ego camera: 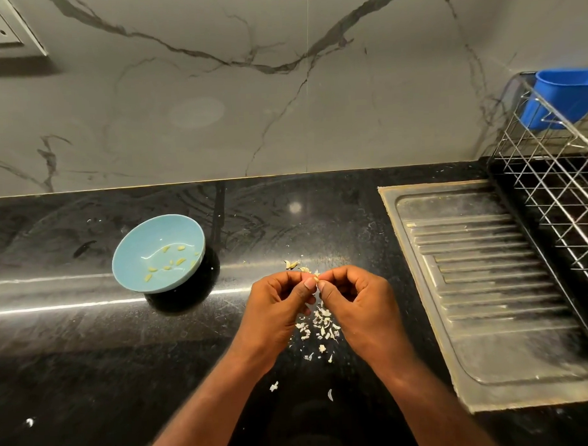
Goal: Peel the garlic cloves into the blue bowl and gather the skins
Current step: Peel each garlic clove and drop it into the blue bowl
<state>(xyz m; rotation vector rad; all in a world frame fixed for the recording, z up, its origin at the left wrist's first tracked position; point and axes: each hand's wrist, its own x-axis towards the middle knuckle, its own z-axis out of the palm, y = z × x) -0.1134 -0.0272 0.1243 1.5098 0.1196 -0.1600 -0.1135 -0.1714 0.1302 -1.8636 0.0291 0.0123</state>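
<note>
Both hands meet over the black counter [90, 346]. The left hand [280, 305] and right hand [353, 302] have their fingers curled in, and their thumbs and fingertips pinch one small garlic clove [316, 279] between them. It is mostly hidden, so I cannot tell how much skin is left on it.

To do this well, I'd say a thumbnail should catch the skin at one tip and strip it downward. That way the flakes drop onto the pile of skins [319, 325] right below rather than scattering.

The blue bowl [143, 234] sits off to the left, well apart from the hands, with several peeled cloves [174, 260] lying in it. Nothing stands between the hands and the bowl.

A few bits [291, 264] lie just beyond the fingers, and stray flakes dot the counter nearer the person. To the right are the steel drainboard [481, 283] and a wire dish rack [551, 187] holding a blue container [568, 93].
</note>
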